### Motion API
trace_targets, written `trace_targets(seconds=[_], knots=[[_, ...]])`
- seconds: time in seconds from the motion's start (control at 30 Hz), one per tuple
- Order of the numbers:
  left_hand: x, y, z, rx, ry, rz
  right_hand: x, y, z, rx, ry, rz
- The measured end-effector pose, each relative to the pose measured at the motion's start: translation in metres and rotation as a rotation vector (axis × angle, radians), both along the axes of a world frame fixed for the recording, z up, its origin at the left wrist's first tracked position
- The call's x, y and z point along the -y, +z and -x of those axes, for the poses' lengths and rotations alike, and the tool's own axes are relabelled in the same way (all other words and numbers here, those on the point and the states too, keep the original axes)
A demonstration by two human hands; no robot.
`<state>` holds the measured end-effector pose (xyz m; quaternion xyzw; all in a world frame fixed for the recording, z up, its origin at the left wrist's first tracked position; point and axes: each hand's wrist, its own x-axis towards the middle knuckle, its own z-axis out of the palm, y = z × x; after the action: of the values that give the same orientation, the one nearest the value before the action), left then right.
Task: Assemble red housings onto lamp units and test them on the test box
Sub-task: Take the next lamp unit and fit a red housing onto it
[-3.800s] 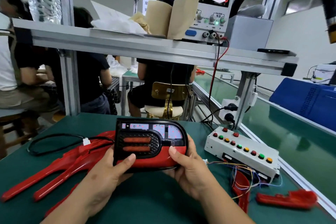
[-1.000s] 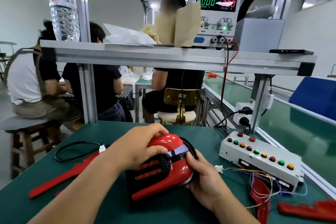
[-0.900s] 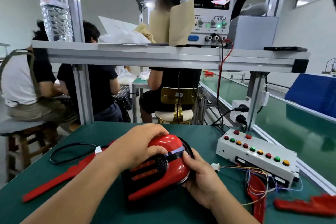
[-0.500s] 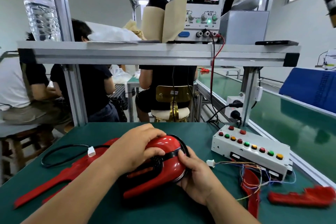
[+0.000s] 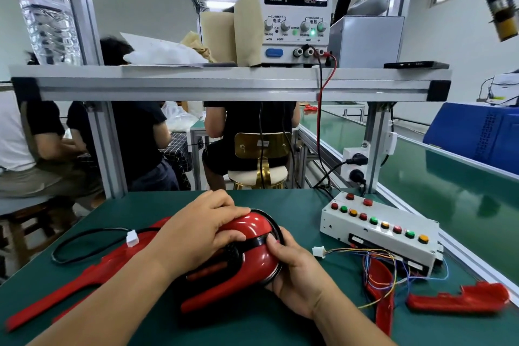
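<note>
A black lamp unit with a glossy red housing lies tilted on the green table in front of me. My left hand lies over its top with fingers curled round the red shell. My right hand grips its right end, thumb on the black rim. The white test box with red, green and yellow buttons stands to the right. Its white plug on coloured wires lies loose beside my right hand.
Spare red housings lie at the left and at the right. A black cable with a white connector curls at the left. A power supply sits on the shelf above. People sit at benches behind.
The lamp unit was upright and facing me; it has been turned and tipped over. My left hand moved onto its top, and its lit face now points away and down.
</note>
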<state>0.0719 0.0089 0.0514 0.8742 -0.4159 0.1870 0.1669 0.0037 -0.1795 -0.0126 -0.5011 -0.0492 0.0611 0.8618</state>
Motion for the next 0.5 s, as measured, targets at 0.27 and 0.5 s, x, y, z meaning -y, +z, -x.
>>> trace_targets(seconds=[0.27,0.5], knots=[[0.01,-0.01,0.011,0.064,-0.021,-0.006,-0.003,-0.002,-0.003,-0.021,-0.11,-0.027],[-0.006,-0.013,0.011,-0.01,0.113,0.347,-0.005,-0.002,-0.005,-0.017,-0.246,-0.096]])
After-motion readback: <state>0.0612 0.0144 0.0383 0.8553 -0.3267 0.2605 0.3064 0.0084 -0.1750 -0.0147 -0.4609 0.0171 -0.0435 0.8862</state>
